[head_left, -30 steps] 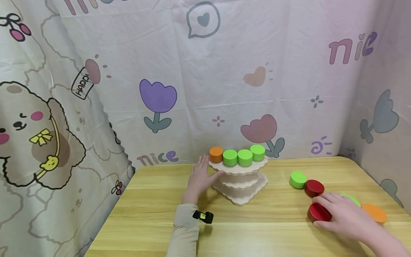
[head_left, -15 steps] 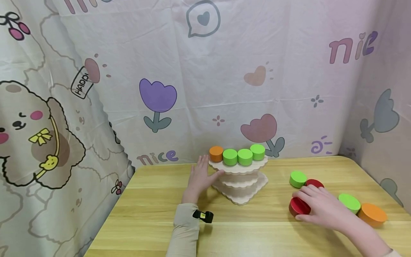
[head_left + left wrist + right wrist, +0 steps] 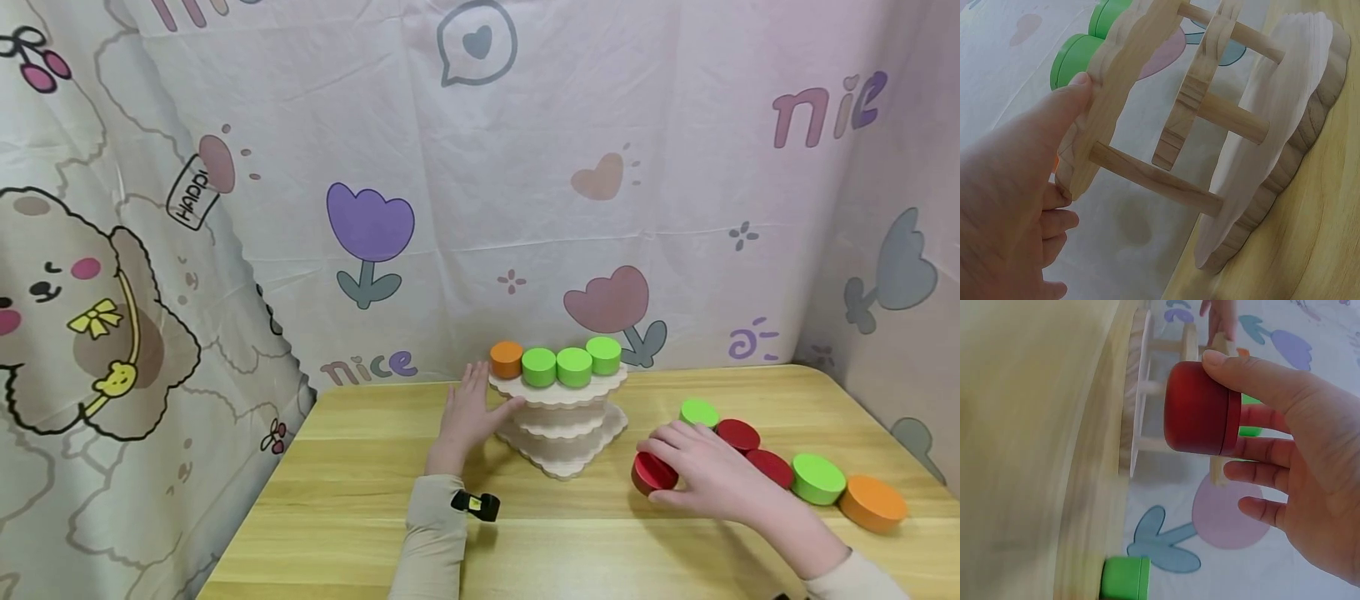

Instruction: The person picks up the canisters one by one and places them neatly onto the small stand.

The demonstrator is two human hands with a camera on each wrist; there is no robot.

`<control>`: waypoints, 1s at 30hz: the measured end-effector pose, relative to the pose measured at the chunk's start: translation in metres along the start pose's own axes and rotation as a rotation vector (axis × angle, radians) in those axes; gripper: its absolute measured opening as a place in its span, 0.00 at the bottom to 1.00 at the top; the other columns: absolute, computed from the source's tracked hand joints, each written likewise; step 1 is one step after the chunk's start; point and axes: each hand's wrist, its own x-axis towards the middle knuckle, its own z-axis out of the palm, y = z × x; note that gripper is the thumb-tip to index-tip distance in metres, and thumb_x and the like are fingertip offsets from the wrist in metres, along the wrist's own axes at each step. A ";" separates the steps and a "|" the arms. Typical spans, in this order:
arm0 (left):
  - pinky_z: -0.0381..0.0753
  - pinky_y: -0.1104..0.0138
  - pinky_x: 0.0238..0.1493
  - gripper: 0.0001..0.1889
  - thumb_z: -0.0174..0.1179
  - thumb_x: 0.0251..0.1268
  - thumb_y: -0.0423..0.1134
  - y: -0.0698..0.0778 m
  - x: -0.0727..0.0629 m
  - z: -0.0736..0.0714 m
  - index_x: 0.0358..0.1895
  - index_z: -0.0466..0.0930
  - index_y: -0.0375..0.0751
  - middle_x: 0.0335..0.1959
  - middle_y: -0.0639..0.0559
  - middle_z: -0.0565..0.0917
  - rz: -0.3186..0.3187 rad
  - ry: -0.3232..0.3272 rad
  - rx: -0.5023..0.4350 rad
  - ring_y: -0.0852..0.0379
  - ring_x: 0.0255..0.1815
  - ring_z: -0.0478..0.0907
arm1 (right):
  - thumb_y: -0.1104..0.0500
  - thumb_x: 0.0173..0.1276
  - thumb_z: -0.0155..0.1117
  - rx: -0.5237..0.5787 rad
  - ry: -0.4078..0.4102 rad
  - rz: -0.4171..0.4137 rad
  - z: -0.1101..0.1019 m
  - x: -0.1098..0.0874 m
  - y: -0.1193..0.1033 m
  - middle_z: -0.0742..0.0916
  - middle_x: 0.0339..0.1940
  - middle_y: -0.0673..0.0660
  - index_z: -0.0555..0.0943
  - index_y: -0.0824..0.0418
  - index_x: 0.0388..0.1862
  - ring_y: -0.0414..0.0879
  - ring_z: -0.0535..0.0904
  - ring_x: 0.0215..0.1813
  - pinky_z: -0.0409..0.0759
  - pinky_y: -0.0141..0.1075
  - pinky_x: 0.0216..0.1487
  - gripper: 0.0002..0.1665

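A three-tier scalloped wooden stand [image 3: 558,454] stands on the table, one orange round block [image 3: 506,359] and several green round blocks [image 3: 539,367] along its top tier. My left hand [image 3: 467,421] holds the top tier's left corner; in the left wrist view its thumb [image 3: 1075,87] lies against the tier's edge, near a green block [image 3: 1072,59]. To the right of the stand, my right hand [image 3: 708,475] pinches a red round block [image 3: 654,473]. The right wrist view shows this red block [image 3: 1200,409], with a seam near one end, between thumb and fingers, off the table.
Behind and right of my right hand, a row of round blocks lies on the wooden table [image 3: 360,467]: a green block [image 3: 699,412], two red blocks [image 3: 738,436], another green block [image 3: 817,479] and an orange block [image 3: 873,503]. A printed curtain [image 3: 480,208] hangs behind the table.
My right hand has moved left toward the stand with the red block, uncovering another red block and the green and orange blocks. The left hand stays at the stand.
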 end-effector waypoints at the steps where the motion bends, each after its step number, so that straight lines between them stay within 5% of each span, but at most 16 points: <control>1: 0.42 0.43 0.79 0.56 0.46 0.56 0.79 0.000 0.000 0.000 0.79 0.45 0.43 0.80 0.47 0.48 0.001 0.002 -0.002 0.48 0.82 0.40 | 0.41 0.45 0.79 0.006 0.002 -0.010 0.001 0.003 -0.001 0.83 0.42 0.45 0.82 0.51 0.49 0.43 0.78 0.48 0.79 0.47 0.50 0.32; 6: 0.42 0.43 0.79 0.56 0.46 0.56 0.79 0.000 0.000 0.000 0.79 0.45 0.42 0.80 0.46 0.48 0.001 0.004 -0.004 0.48 0.82 0.40 | 0.42 0.48 0.78 0.038 -0.005 -0.038 0.004 0.014 -0.007 0.84 0.46 0.47 0.82 0.53 0.53 0.47 0.78 0.52 0.78 0.52 0.55 0.33; 20: 0.41 0.43 0.79 0.56 0.47 0.57 0.78 -0.001 0.001 0.000 0.79 0.46 0.41 0.80 0.47 0.48 0.008 0.004 -0.018 0.48 0.82 0.40 | 0.43 0.48 0.77 0.035 0.098 -0.166 0.022 0.042 -0.019 0.84 0.52 0.49 0.80 0.54 0.57 0.45 0.78 0.55 0.78 0.42 0.48 0.36; 30: 0.41 0.45 0.80 0.56 0.46 0.57 0.78 -0.005 0.003 0.002 0.79 0.45 0.42 0.81 0.45 0.48 0.014 -0.004 -0.018 0.49 0.82 0.39 | 0.44 0.52 0.76 0.018 0.132 -0.188 0.030 0.066 -0.031 0.84 0.52 0.51 0.79 0.55 0.59 0.47 0.77 0.56 0.78 0.44 0.55 0.37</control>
